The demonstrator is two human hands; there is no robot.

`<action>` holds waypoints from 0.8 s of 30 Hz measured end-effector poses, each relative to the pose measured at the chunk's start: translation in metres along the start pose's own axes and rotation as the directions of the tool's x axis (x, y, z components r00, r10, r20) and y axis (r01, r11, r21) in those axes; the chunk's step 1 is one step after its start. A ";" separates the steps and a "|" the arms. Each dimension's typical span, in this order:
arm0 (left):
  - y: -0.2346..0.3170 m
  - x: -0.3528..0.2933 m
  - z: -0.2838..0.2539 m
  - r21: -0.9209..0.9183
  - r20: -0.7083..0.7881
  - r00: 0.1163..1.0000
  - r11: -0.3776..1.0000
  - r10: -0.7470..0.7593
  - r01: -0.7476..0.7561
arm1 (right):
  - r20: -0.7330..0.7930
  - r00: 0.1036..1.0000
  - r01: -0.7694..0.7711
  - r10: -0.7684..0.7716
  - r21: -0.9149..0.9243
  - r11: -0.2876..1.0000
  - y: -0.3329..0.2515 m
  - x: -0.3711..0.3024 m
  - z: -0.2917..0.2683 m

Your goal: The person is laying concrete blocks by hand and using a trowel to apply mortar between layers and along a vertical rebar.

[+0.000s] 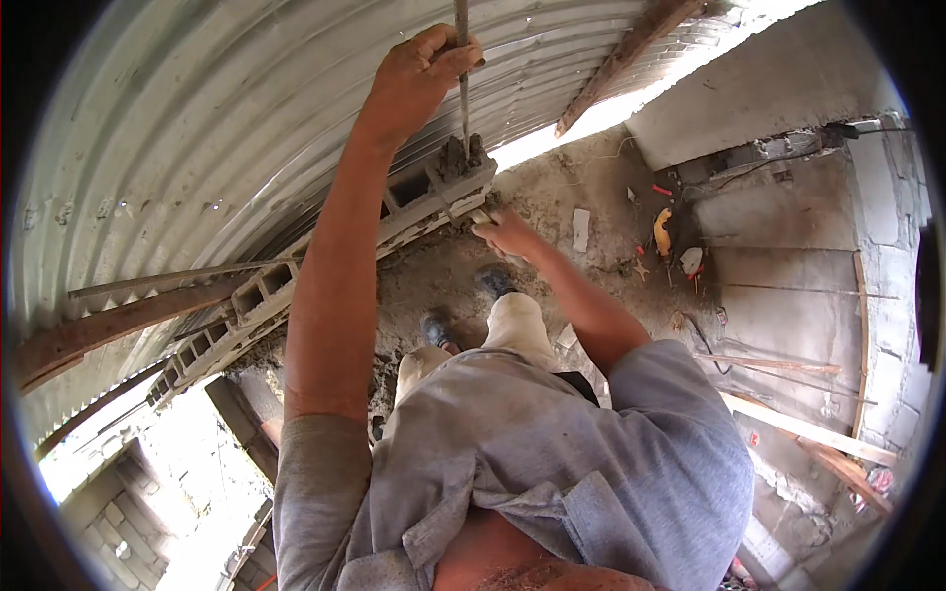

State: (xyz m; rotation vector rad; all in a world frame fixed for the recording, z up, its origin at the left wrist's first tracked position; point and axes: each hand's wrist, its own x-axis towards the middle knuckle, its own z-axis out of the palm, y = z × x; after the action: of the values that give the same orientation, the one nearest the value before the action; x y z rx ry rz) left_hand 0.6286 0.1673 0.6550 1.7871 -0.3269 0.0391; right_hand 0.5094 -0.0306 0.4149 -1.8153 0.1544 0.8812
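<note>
My left hand (pixel 419 81) is raised at the top, its fingers closed round an upright metal rod (pixel 464 106). Below it, the rod goes down into wet grey mortar (pixel 459 158) heaped at the end of a hollow concrete block wall (pixel 422 219). Low beside that wall end, my right hand (pixel 509 236) is closed on the pale handle of what looks like a trowel (pixel 480 218). Its blade is hard to make out against the block face. Open block cavities line the wall's top toward the lower left.
Corrugated metal sheeting (pixel 197 128) rises close behind the wall, with a wooden beam (pixel 128 325) across it. Rubble and a yellow object (pixel 662 230) lie on the dirt floor to the right. Boards (pixel 808 428) lean farther right near a block wall (pixel 892 305).
</note>
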 end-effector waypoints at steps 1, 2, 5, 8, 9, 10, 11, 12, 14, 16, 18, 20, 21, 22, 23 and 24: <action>0.000 -0.002 -0.001 0.003 -0.009 1.000 1.000 -0.006 0.006 | 0.034 0.999 0.037 -0.032 -0.143 0.989 -0.002 -0.012 -0.008; 0.001 -0.005 -0.003 0.005 -0.011 1.000 1.000 -0.003 0.003 | 0.020 1.000 0.015 -0.011 -0.178 0.984 -0.011 -0.027 -0.017; 0.001 -0.003 -0.006 0.025 0.016 1.000 0.999 -0.024 0.024 | -0.017 0.999 -0.040 0.037 -0.197 0.980 0.014 -0.053 -0.057; -0.002 -0.001 -0.008 0.068 0.034 0.998 0.997 -0.047 0.045 | -0.164 0.969 0.086 -0.186 -0.484 0.871 0.054 -0.065 -0.109; -0.002 -0.001 -0.005 0.089 0.051 0.998 0.995 -0.041 0.036 | -0.217 0.947 0.090 -0.237 -0.528 0.844 0.054 -0.069 -0.119; -0.001 -0.001 -0.003 0.085 0.031 0.998 0.995 -0.048 0.045 | -0.201 0.951 0.094 -0.237 -0.541 0.836 0.052 -0.063 -0.125; 0.000 -0.001 -0.003 0.083 0.024 0.997 0.994 -0.071 0.069 | -0.281 0.945 0.089 -0.168 -0.273 0.958 0.048 -0.052 -0.131; 0.003 -0.001 -0.001 0.078 0.024 0.996 0.993 -0.090 0.088 | -0.345 0.936 0.086 -0.073 0.021 0.996 0.040 -0.044 -0.137; 0.001 -0.002 0.000 0.083 0.000 0.997 0.994 -0.073 0.073 | -0.340 0.939 0.043 -0.056 -0.046 0.998 0.003 -0.025 -0.138; 0.001 -0.001 0.000 0.093 -0.009 0.999 0.995 -0.046 0.047 | -0.348 0.936 0.006 -0.042 -0.103 0.995 -0.016 -0.001 -0.149; 0.001 -0.001 -0.003 0.144 -0.011 0.998 0.988 -0.056 0.057 | -0.049 0.958 0.171 -0.284 -0.697 0.696 -0.025 0.020 -0.164; -0.001 -0.002 0.000 0.110 -0.033 0.996 0.991 -0.078 0.082 | -0.155 0.962 0.102 -0.226 -0.561 0.821 -0.029 0.032 -0.162; 0.000 -0.003 0.001 0.074 -0.047 0.994 0.992 -0.101 0.104 | -0.253 0.957 0.033 -0.143 -0.395 0.918 -0.031 0.036 -0.160; 0.002 -0.003 0.002 0.075 -0.058 0.993 0.992 -0.102 0.106 | -0.245 0.958 0.038 -0.148 -0.401 0.915 -0.031 0.039 -0.157; 0.003 -0.002 0.003 0.083 -0.043 0.994 0.991 -0.103 0.107 | -0.204 0.955 0.088 -0.216 -0.500 0.861 -0.029 0.039 -0.154; 0.005 -0.003 0.003 0.092 -0.029 0.994 0.990 -0.109 0.111 | -0.152 0.948 0.139 -0.279 -0.590 0.795 -0.032 0.037 -0.150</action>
State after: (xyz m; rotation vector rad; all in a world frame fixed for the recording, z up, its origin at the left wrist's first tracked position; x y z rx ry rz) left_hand 0.6239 0.1641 0.6582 1.8934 -0.2122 -0.0028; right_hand 0.6254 -0.1345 0.4406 -2.4489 -0.1928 0.5806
